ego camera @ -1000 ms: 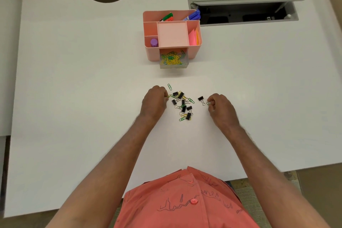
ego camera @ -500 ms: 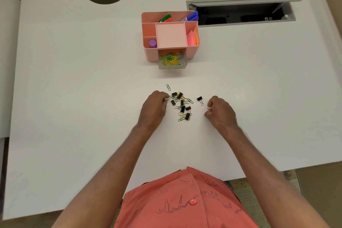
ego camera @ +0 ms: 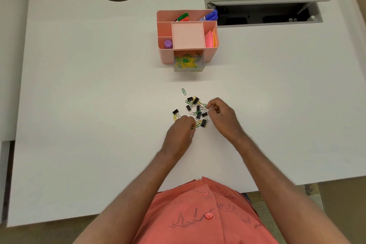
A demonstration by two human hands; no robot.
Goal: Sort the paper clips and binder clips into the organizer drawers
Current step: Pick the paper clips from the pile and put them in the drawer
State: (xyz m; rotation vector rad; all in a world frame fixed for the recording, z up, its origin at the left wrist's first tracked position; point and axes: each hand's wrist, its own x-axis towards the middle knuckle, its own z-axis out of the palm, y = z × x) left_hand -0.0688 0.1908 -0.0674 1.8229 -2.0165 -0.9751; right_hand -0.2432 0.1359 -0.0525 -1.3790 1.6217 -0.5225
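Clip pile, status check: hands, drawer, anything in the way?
Left hand pinching a green paper clip; right hand pinching another. Drawer open, paper clips inside. Pile still mixed. Path clear.

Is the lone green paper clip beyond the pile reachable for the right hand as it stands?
Probably yes. The green paper clip lies alone on bare desk, and nothing stands between it and the right hand.

Worktop [ego camera: 79, 85]: smooth matt white laminate. Organizer [ego camera: 164, 55]: matt pink plastic; its drawer [ego camera: 188, 69], open at 6 o'clock, clear plastic. Paper clips [ego camera: 186, 61]: thin wire, glossy green and yellow coating. Binder clips [ego camera: 195, 100]: black bodies, bare wire handles. Cable hatch [ego camera: 265, 0] at 1 o'clock: dull grey, metal-looking. Shirt [ego camera: 198, 214]: soft coral cloth, plastic buttons.
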